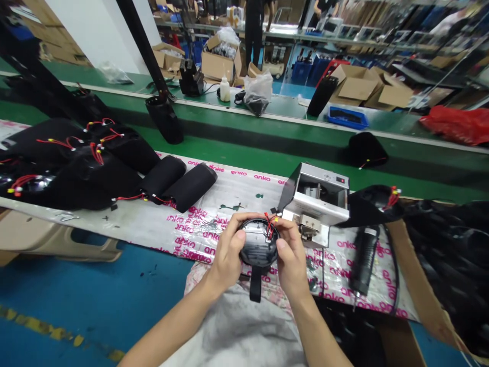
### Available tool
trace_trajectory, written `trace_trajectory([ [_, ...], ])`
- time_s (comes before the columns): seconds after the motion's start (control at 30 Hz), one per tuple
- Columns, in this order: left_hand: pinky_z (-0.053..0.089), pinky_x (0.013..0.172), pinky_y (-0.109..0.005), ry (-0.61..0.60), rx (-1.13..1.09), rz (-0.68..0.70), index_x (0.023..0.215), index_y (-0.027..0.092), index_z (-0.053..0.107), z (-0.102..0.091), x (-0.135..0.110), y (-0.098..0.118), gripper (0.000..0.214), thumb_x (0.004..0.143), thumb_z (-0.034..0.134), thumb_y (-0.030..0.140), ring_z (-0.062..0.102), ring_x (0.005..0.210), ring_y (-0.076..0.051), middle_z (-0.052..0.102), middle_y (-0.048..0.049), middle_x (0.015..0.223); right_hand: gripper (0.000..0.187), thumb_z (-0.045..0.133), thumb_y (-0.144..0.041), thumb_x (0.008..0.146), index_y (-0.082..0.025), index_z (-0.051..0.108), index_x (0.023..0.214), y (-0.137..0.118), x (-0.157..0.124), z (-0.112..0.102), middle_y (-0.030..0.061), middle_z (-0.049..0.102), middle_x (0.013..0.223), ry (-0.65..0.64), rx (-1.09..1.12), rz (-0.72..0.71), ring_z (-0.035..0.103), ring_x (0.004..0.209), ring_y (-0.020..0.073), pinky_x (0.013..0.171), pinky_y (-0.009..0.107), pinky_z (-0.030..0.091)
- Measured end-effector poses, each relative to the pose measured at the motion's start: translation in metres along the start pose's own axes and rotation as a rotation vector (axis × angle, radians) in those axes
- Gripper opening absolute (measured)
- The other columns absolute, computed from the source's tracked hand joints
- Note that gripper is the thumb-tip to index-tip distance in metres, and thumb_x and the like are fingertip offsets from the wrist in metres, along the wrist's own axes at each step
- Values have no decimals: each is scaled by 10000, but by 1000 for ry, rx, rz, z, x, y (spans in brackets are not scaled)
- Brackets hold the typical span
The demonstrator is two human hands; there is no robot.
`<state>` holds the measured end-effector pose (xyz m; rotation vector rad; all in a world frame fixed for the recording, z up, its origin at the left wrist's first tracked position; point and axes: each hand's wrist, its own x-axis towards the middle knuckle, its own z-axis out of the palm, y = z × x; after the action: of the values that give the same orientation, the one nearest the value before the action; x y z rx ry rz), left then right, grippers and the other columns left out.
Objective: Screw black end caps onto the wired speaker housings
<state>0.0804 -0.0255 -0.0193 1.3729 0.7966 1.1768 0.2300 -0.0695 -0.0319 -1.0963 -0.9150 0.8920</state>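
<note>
"While the dark sleeves [84,183] lie heaped at your far left, with two black cylinders [191,186] beside them, look to the near edge of the sheet-covered bench [244,186]. What is your left hand [229,250] doing?"

"Pinching the rim of the black round part [257,244], thumb towards you, fingers curled round the far side. Make that hand your anchor: firm on the rim, no weight on the middle."

"So the part sits between your hands at that edge, though I can't tell whether it touches the bench. Its black strap [255,285] hangs towards your lap; best leave it free."

"And the red wires [270,224] bunch on the right half of its face, close to your right fingers. Don't trap them under a fingertip; a tug could strain their joints."

"Your right hand [292,250] pinches the opposite rim, thumb nearest you. Loosen it slightly before any turn."

"Mind the metal machine [328,206] just beyond those fingers; turn the part towards yourself, not into it. Farther right, the black cylindrical tool [364,260] lies clear of both hands, short of the cardboard box [418,285]."
</note>
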Motion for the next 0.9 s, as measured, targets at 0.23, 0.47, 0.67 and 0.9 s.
trace_trajectory([
  [0.23, 496, 1217, -415, 127, 77, 16, 1397, 239, 668, 6, -18, 0, 422, 1166, 445, 512, 650, 1369, -254, 714, -97, 1426, 338, 807, -460, 971, -233, 739, 1212, 1, -10, 5, 96, 810, 1248, 124, 4, 20, 769, 1179, 258, 1063, 413, 616],
  [0.47, 457, 1324, -462, -189, 190, 84, 1671, 256, 499, -37, -26, -11, 744, 1057, 628, 655, 551, 1579, -334, 548, -163, 1707, 315, 804, -512, 973, -225, 837, 1099, -10, -13, 3, 103, 849, 1174, 182, -113, -10, 810, 1105, 286, 986, 437, 667],
  [0.67, 618, 1183, -446, -164, 450, 439, 1571, 272, 622, -67, 0, -26, 909, 783, 924, 611, 766, 1339, -331, 766, -149, 1466, 380, 731, -425, 1053, -283, 777, 1402, -12, -24, -9, 100, 749, 1463, 4, -269, -50, 710, 1384, 320, 1237, 542, 556],
  [0.9, 555, 1257, -482, -300, 437, 352, 1644, 254, 497, -60, -2, -21, 955, 850, 930, 560, 644, 1498, -359, 640, -207, 1614, 746, 726, -273, 1048, -339, 425, 1727, 2, -35, -40, 66, 423, 1780, -320, -211, -22, 416, 1660, 289, 1405, 538, 323],
])
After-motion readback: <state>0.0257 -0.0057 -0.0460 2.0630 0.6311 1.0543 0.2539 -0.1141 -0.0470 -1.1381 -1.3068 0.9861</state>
